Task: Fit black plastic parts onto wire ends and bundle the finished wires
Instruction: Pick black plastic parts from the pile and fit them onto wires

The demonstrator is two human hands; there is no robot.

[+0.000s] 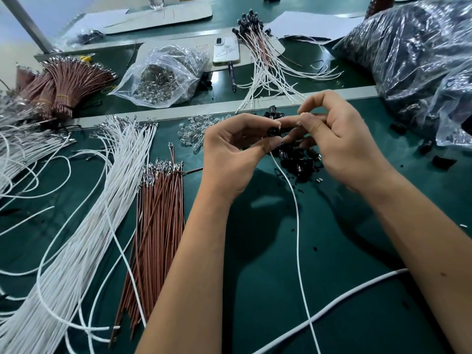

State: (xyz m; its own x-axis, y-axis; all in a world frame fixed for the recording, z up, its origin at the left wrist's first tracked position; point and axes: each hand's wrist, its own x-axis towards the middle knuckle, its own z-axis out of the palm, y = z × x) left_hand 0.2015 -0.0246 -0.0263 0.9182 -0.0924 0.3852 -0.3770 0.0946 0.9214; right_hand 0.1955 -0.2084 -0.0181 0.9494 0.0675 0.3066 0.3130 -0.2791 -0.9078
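Forearms converge; left hand (229,149) grip pinches black part (272,131), right hand (339,144) grip pinches white wire (293,200) end.

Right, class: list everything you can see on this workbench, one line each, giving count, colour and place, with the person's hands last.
loose white wires: many, white, left
loose brown wires: many, brown, centre-left
tied brown bundles: several, brown, far left
finished wires: a bunch, white and brown, black-capped, far centre
clear bag: one, holding clear parts, far centre
phone: one, white, far centre
black parts pile: many, under the hands
held white wire: one, hanging down from the hands
left hand: pinches a black part
right hand: fingers pinched
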